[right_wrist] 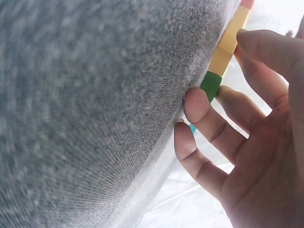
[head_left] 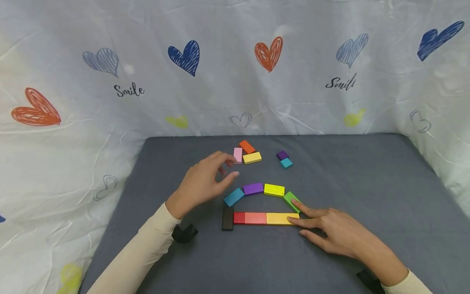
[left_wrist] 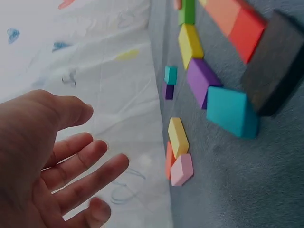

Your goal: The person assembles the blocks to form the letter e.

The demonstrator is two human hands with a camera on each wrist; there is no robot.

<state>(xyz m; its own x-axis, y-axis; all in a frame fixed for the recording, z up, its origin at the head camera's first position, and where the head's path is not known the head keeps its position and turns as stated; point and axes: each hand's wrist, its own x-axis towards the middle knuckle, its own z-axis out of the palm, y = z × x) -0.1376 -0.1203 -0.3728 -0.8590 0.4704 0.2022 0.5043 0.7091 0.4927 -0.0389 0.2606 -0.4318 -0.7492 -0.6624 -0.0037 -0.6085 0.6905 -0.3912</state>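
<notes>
My left hand hovers over the cloth with loosely bent fingers and nothing in them, nearest the pink block and the blue block. With extended fingers, my right hand touches the green block and the right end of a long yellow-orange block. That block lies in a straight row with a salmon block, a red block and, crosswise at the left end, a black block. Above the row, the blue, purple, bright yellow and green blocks form an arch.
Farther back, an orange block and a pale yellow block lie beside the pink one. To their right, a dark purple block touches a teal block. A white printed curtain stands behind the grey cloth surface.
</notes>
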